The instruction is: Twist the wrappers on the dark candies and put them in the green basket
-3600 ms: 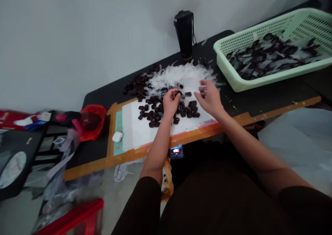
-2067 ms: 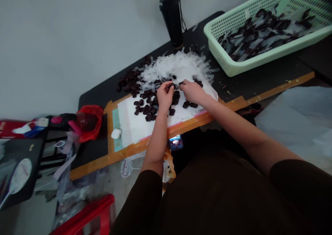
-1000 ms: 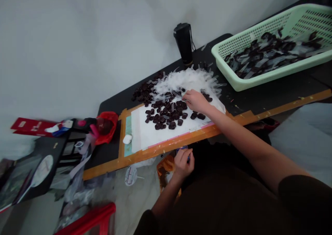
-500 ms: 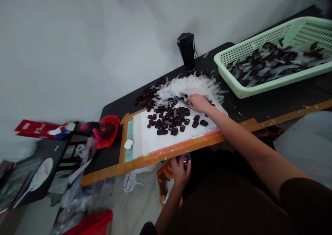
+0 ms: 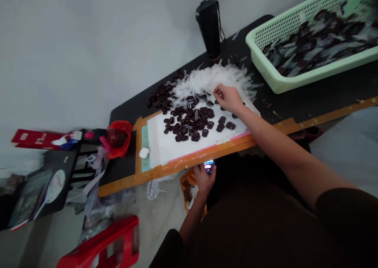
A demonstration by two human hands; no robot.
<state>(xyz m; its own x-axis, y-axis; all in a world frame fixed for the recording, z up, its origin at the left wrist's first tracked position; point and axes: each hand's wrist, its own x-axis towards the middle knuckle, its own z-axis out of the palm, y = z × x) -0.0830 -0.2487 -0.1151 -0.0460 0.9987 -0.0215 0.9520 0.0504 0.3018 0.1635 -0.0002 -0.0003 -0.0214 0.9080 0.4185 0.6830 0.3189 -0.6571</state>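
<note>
Many small dark pieces (image 5: 201, 120) are spread over a white sheet (image 5: 165, 151) on the black table. Behind them lies a heap of thin translucent white strips (image 5: 206, 79). My right hand (image 5: 227, 96) is over the front right edge of that heap, its fingertips pinched together; what they hold, if anything, is too small to name. Below the table's front edge my left hand (image 5: 204, 178) holds a phone (image 5: 209, 165) with a lit screen. A darker pile of pieces (image 5: 161, 96) sits left of the strips.
A pale green basket (image 5: 274, 79) of dark pieces and strips stands at the right. Behind the heap is a black tumbler (image 5: 210, 31). A white case (image 5: 144, 153) lies at the sheet's left. A red bag (image 5: 128, 138) and a red stool (image 5: 103, 240) are at the left.
The view has shifted, so the table appears higher and the stool shows more. My right hand's fingers have drawn together and lifted slightly off the pieces. The phone screen now shows lit.
</note>
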